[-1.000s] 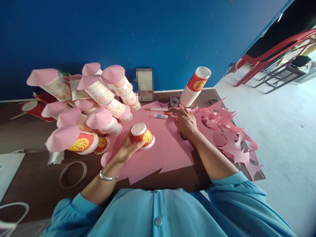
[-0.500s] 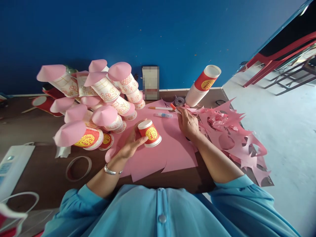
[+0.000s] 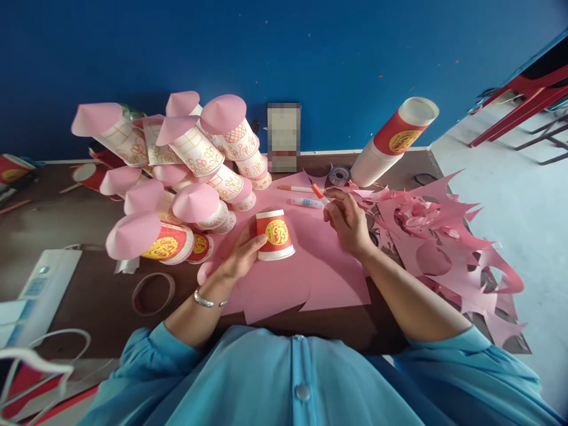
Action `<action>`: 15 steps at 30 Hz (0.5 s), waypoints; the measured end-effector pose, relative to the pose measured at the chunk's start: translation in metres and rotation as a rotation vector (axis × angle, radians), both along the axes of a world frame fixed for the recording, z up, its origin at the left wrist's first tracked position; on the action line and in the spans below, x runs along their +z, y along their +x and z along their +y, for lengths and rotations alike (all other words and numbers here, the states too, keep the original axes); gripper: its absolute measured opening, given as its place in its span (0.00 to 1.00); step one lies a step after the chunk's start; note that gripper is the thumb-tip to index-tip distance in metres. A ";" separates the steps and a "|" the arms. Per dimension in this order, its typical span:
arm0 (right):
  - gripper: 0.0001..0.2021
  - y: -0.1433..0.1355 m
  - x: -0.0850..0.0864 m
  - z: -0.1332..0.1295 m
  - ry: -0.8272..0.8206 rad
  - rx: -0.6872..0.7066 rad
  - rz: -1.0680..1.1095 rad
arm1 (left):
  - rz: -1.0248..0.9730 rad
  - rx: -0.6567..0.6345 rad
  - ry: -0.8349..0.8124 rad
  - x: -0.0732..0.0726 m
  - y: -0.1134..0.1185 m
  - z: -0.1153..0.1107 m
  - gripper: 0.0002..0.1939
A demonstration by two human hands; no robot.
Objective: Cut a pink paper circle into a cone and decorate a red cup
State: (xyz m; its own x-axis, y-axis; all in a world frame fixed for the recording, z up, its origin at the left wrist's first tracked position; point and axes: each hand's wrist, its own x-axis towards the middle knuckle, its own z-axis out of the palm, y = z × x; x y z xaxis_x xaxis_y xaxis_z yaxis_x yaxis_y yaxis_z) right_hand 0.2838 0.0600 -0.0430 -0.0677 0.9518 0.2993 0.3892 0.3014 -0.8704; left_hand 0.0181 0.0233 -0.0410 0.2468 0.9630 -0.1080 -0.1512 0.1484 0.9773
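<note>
My left hand (image 3: pixel 243 253) is closed round a red and white paper cup (image 3: pixel 276 235) with a yellow round emblem, its narrow end up. Between the fingertips of my right hand (image 3: pixel 348 222) is a slim marker (image 3: pixel 318 190) with an orange-red end, pointing away from me to the left. Pink paper sheets (image 3: pixel 332 278) lie under both hands. Just beyond the cup, a clear glue tube (image 3: pixel 307 203) and a white pen with a brown tip (image 3: pixel 294 189) rest on the paper.
Paper-cup towers with pink cone roofs (image 3: pixel 195 203) crowd the left. A tall stack of cups (image 3: pixel 377 160) leans at back right, beside a tape roll (image 3: pixel 339 176). Pink scraps (image 3: pixel 437 254) cover the right edge. A larger tape ring (image 3: pixel 153 294) lies at front left.
The view has shifted, so the table items sit differently in the picture. The cup in my left hand is turned more upright, with its emblem facing me. My right hand still holds the marker.
</note>
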 end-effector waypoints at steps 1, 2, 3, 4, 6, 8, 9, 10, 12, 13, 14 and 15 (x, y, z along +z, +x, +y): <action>0.15 -0.004 0.003 -0.003 -0.081 0.064 0.140 | 0.046 -0.009 0.026 -0.002 -0.001 -0.001 0.30; 0.15 -0.008 0.006 -0.005 -0.151 0.127 0.256 | 0.100 -0.016 0.057 -0.004 -0.002 -0.001 0.31; 0.16 -0.011 0.008 -0.007 -0.205 0.183 0.346 | 0.161 -0.022 0.097 -0.007 -0.002 -0.002 0.33; 0.17 -0.014 0.010 -0.009 -0.241 0.225 0.412 | 0.226 -0.022 0.152 -0.010 -0.003 -0.002 0.34; 0.17 -0.018 0.014 -0.012 -0.280 0.274 0.485 | 0.356 0.015 0.313 -0.014 -0.003 -0.003 0.35; 0.17 -0.021 0.017 -0.016 -0.291 0.309 0.506 | 0.440 0.084 0.475 -0.016 -0.003 -0.004 0.35; 0.17 -0.022 0.018 -0.018 -0.292 0.331 0.498 | 0.471 0.130 0.548 -0.016 -0.003 -0.005 0.34; 0.18 -0.023 0.020 -0.020 -0.290 0.356 0.479 | 0.501 0.179 0.613 -0.014 -0.004 -0.005 0.33; 0.18 -0.026 0.022 -0.024 -0.276 0.406 0.418 | 0.576 0.262 0.729 -0.009 -0.005 -0.006 0.30; 0.18 -0.028 0.023 -0.026 -0.271 0.429 0.380 | 0.621 0.289 0.791 -0.006 -0.006 -0.007 0.28; 0.18 -0.029 0.024 -0.027 -0.270 0.450 0.338 | 0.659 0.298 0.848 -0.002 -0.006 -0.008 0.26; 0.17 -0.030 0.024 -0.028 -0.272 0.472 0.296 | 0.681 0.282 0.892 0.001 -0.005 -0.010 0.22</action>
State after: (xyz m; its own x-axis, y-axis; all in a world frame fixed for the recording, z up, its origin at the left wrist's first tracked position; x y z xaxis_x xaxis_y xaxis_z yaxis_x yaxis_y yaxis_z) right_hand 0.2535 0.0319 -0.0187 -0.4509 0.8844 0.1206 -0.0021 0.1340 -0.9910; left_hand 0.0127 0.0135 -0.0396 0.1629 0.7755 0.6100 0.5294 -0.5904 0.6092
